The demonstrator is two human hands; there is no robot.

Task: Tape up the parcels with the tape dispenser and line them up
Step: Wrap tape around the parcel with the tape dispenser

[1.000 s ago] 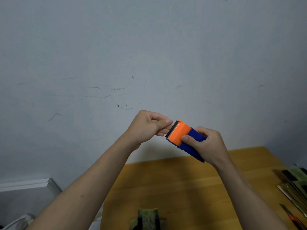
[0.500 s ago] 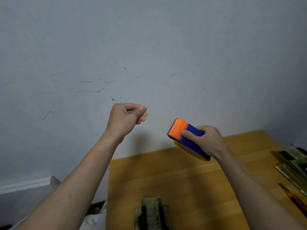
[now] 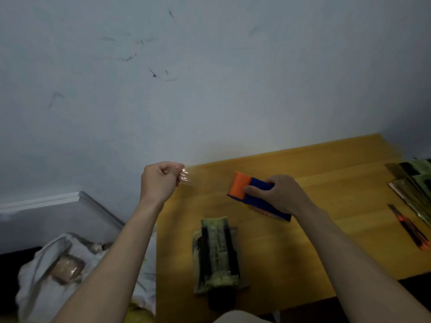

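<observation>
My right hand (image 3: 282,194) grips the orange-and-blue tape dispenser (image 3: 242,188) above the back of the yellow wooden table (image 3: 326,173). My left hand (image 3: 159,181) is held out to the left of it, its fingertips pinching the end of the clear tape (image 3: 185,176), which glints faintly. A green-and-black parcel (image 3: 215,255) in clear wrap lies flat on the table below and between my hands.
Several flat green-and-black packets (image 3: 417,183) lie at the table's right edge, with an orange utility knife (image 3: 409,226) beside them. A white bag with wrapped goods (image 3: 67,269) sits on the floor to the left. A grey wall stands behind the table.
My left hand has pulled away from the dispenser to the left with the tape end. Both hands have come down toward the table, and the view has tilted down onto the parcel.
</observation>
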